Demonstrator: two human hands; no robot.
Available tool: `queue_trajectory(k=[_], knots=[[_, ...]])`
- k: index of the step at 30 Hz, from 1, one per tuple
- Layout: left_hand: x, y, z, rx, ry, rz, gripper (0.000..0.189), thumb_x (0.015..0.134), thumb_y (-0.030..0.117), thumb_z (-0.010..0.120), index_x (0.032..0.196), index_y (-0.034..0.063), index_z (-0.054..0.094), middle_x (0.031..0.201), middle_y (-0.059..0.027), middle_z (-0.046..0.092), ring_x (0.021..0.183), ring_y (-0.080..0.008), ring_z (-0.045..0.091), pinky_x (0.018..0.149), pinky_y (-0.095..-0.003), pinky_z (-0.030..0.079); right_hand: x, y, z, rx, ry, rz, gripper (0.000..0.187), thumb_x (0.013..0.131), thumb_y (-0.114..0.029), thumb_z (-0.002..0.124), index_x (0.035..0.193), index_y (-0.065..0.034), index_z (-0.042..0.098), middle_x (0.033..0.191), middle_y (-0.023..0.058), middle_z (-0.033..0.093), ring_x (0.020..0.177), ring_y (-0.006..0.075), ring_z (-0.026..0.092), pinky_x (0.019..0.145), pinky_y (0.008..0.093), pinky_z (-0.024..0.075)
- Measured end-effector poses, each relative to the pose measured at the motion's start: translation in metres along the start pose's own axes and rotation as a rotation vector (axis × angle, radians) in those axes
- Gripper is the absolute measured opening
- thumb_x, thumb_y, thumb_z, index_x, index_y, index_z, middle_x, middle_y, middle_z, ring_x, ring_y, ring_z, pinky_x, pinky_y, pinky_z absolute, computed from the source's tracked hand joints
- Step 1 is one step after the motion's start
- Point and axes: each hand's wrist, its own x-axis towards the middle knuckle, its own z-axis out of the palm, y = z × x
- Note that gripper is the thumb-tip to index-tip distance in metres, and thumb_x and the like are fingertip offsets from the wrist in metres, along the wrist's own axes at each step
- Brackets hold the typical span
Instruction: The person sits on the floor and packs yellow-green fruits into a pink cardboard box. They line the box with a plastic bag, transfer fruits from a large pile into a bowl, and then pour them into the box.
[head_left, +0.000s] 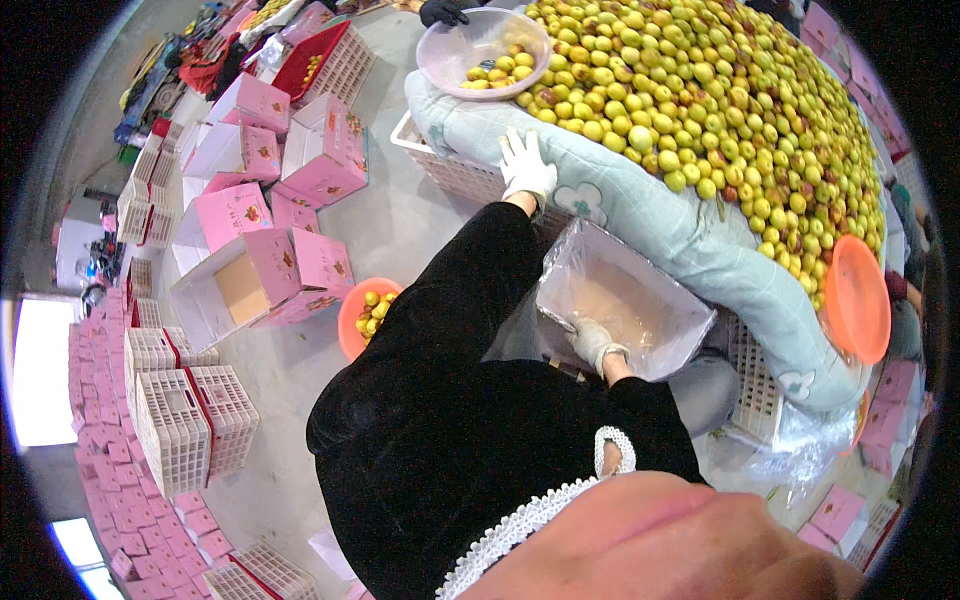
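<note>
My left hand, in a white glove, lies with fingers spread on the edge of a pale blue quilt. My right hand, gloved too, reaches over the near rim of a cardboard box lined with clear plastic; its fingers are partly curled at the liner, and whether they pinch it I cannot tell. Only the brown bottom shows inside the box. Beyond the quilt spreads a large heap of green-yellow jujubes. A translucent basin with some jujubes rests at the heap's left edge, a dark-gloved hand of another person on its rim.
An orange basin leans at the quilt's right end. Another orange basin with jujubes stands on the floor at my left. Open pink cartons and white plastic crates stand farther left. Loose clear plastic lies at the lower right.
</note>
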Motion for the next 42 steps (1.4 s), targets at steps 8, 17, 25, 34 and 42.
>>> queue_trajectory(k=[8,17,25,34,42], knots=[[-0.01,0.009,0.015,-0.135,0.078,-0.099,0.077,0.073,0.019,0.061,0.143,0.0091,0.03,0.153,-0.0225,0.009,0.141,-0.0421,0.01,0.111,-0.0512,0.021,-0.026,-0.025,-0.028,0.174,-0.003,-0.031,0.037,0.082,-0.016,0.058,0.118,-0.0093,0.06,0.113,0.0193,0.063,0.106,0.0361,0.059,0.093,0.0413,0.0451],[-0.006,0.029,0.031,-0.224,0.231,-0.221,0.074,0.069,0.011,0.055,0.14,0.0059,0.034,0.152,-0.0234,0.012,0.141,-0.0425,0.009,0.112,-0.0505,0.016,-0.04,-0.002,-0.024,0.165,0.101,-0.039,0.041,0.079,-0.01,0.057,0.12,-0.0075,0.058,0.118,0.0212,0.059,0.11,0.0358,0.057,0.095,0.0413,0.0438],[-0.004,0.025,0.02,-0.322,0.163,-0.142,0.074,0.069,0.011,0.056,0.14,0.007,0.034,0.152,-0.0245,0.011,0.141,-0.043,0.008,0.113,-0.0498,0.015,-0.024,-0.012,-0.039,0.022,-0.063,0.139,0.034,0.08,-0.024,0.062,0.109,-0.0062,0.064,0.111,0.0207,0.063,0.102,0.036,0.061,0.088,0.0437,0.0484],[-0.008,0.105,-0.012,-0.644,0.257,0.489,0.035,0.078,0.008,0.067,0.113,0.0053,0.062,0.121,-0.0165,0.058,0.115,-0.0323,0.052,0.101,-0.0404,0.039,-0.017,0.008,0.029,0.059,0.359,0.031,0.023,0.081,-0.014,0.055,0.103,-0.011,0.063,0.095,0.0156,0.066,0.086,0.0343,0.065,0.076,0.0457,0.0508],[-0.001,0.217,-0.189,-1.607,-0.267,0.896,0.073,0.08,-0.003,0.067,0.142,0.0079,0.031,0.101,-0.0147,0.066,0.092,-0.023,0.065,0.081,-0.0324,0.052,-0.026,-0.009,-0.019,-0.075,0.099,0.069,0.015,0.081,-0.013,0.055,0.096,-0.0097,0.058,0.084,0.015,0.065,0.08,0.0337,0.065,0.066,0.0452,0.0514]])
